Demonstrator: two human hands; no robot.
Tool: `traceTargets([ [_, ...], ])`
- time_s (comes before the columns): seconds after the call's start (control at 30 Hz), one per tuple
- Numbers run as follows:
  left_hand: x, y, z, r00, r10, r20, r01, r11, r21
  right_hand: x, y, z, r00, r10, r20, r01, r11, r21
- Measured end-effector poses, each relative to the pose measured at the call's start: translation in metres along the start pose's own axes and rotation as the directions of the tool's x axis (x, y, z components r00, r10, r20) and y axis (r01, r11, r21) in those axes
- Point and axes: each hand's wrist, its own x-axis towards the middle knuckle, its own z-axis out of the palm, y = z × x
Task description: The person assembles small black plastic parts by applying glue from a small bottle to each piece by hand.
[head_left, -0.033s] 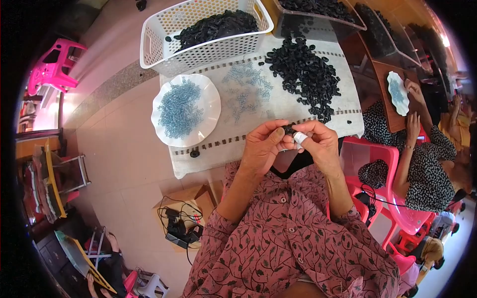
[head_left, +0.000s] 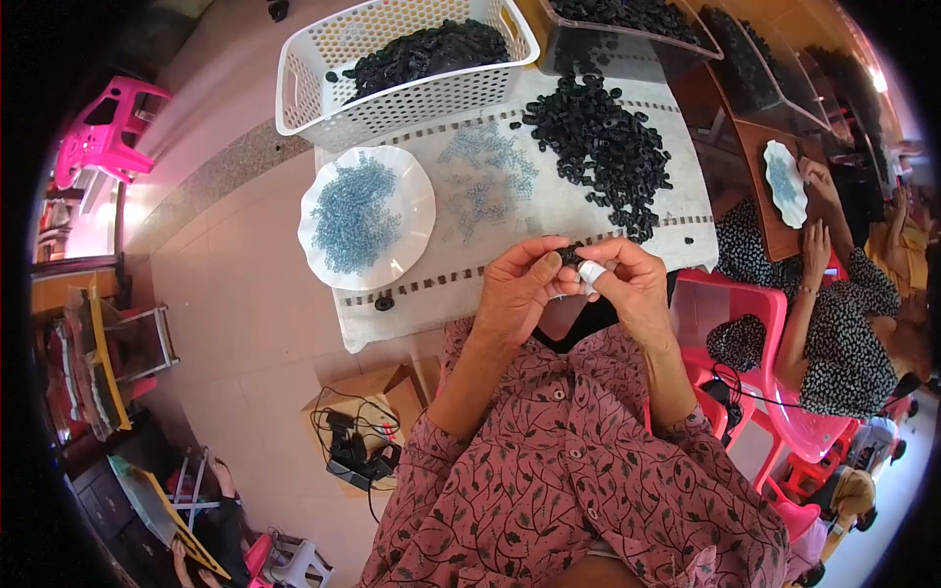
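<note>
Both of my hands meet over the near edge of the cloth-covered table (head_left: 446, 263). Between thumb and fingers my left hand (head_left: 521, 284) pinches a small black plastic part (head_left: 569, 257). My right hand (head_left: 632, 289) closes on the same part from the other side; white tape (head_left: 591, 273) wraps one of its digits. Fingers hide most of the part. Beyond my hands spreads a pile of small black parts (head_left: 603, 147). Tiny clear bluish pieces (head_left: 490, 176) lie scattered on the cloth, and more of them (head_left: 355, 211) fill a white wavy-rimmed plate (head_left: 420, 216) at the left.
A white perforated basket (head_left: 412, 103) of black parts stands at the back, beside a clear bin (head_left: 608, 49). One black part (head_left: 384, 304) lies near the front left edge. Right of me a co-worker (head_left: 848, 333) sits by pink chairs (head_left: 730, 314). A cardboard box (head_left: 387, 402) with cables is on the floor.
</note>
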Motion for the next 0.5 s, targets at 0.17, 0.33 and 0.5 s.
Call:
traceTargets([
  [0.17,-0.0001,0.0015,-0.0033,1.000,0.015,-0.007,-0.015,0.997,0.072,0.0003,-0.0005,0.0019,1.000,0.016,-0.008,-0.016,1.000,-0.012],
  [0.33,-0.0009,0.0016,-0.0061,1.000,0.022,-0.013,-0.020,0.992,0.127,-0.0010,-0.0010,0.0030,1.000,0.026,0.001,-0.026,0.999,-0.034],
  [0.5,-0.0023,0.0034,-0.0050,0.997,0.078,-0.005,-0.074,0.962,0.265,-0.0013,-0.0063,0.0035,0.992,0.127,-0.004,-0.127,0.990,-0.059],
])
